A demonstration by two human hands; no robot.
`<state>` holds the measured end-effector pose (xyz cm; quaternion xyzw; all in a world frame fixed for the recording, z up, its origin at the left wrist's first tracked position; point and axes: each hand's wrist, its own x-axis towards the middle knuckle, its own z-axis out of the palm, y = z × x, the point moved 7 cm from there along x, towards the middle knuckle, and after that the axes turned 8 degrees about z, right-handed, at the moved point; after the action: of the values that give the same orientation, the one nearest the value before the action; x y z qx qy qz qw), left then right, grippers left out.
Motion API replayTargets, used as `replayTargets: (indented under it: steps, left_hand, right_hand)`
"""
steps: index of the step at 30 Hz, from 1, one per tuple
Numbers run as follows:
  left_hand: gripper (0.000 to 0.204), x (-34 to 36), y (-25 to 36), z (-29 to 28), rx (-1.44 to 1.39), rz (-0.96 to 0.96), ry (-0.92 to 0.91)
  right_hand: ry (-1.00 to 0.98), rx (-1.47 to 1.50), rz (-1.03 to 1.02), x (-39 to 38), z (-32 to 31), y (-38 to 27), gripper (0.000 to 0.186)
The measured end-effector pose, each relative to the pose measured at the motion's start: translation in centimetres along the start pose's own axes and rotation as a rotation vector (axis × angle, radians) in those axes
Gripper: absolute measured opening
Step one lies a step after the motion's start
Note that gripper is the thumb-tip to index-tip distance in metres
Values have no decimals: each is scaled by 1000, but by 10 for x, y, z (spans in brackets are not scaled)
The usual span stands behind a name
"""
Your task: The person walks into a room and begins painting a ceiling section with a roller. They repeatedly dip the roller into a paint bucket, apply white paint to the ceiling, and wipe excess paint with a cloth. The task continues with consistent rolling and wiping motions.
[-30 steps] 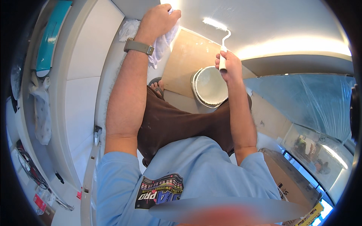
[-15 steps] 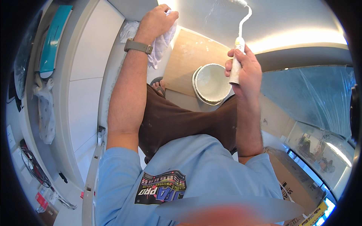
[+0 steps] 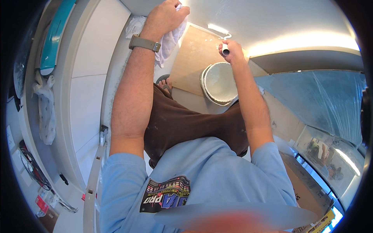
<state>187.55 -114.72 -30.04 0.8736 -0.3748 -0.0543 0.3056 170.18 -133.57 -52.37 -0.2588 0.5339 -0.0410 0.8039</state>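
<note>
- At the far left edge of the frame, a pale speckled cloth (image 3: 46, 112) hangs limp beside a curved white panel; a teal board (image 3: 54, 37) leans in the upper left.
- At upper centre, the left hand (image 3: 165, 17), a grey-strapped watch (image 3: 144, 42) on its wrist, is closed around a crumpled white rag (image 3: 169, 40) and pressed against the white wall.
- Right of it, a flat tan cardboard sheet (image 3: 194, 62) lies on the floor, with a round white bucket (image 3: 218, 83) at its right edge; the bucket holds pale, off-white paint.
- Just above the bucket, the right hand (image 3: 232, 49) is fisted tight on the white handle of a small paint roller (image 3: 222, 39), whose thin wire frame reaches up-left against the wall.
- At right, clear, creased plastic sheeting (image 3: 318, 101) covers a surface.
</note>
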Motion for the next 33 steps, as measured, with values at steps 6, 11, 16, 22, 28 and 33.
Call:
replayTargets:
  steps: [6,11,16,22,28,33]
  left_hand:
    - [40,-3,3,-4,5,-22,-16]
    - [40,1,-18,12,-8,-23,-47]
    - [45,-14,-74,123,145,11,-555]
    - [48,-174,-126,319,10,-244,-1192]
    - [43,-258,-160,376,-35,-170,-1256]
    - [35,-298,-197,391,-709,-1207,-873]
  right_hand:
    - [32,24,146,56,-16,-10,23]
    - [31,21,183,62,-20,-15,25]
    - [-133,47,148,15,-18,-17,19]
    - [-163,-33,34,-48,-28,-21,15]
    - [-158,-27,-25,-72,-38,-23,17]
    - [-157,-24,-62,-73,-44,-18,20]
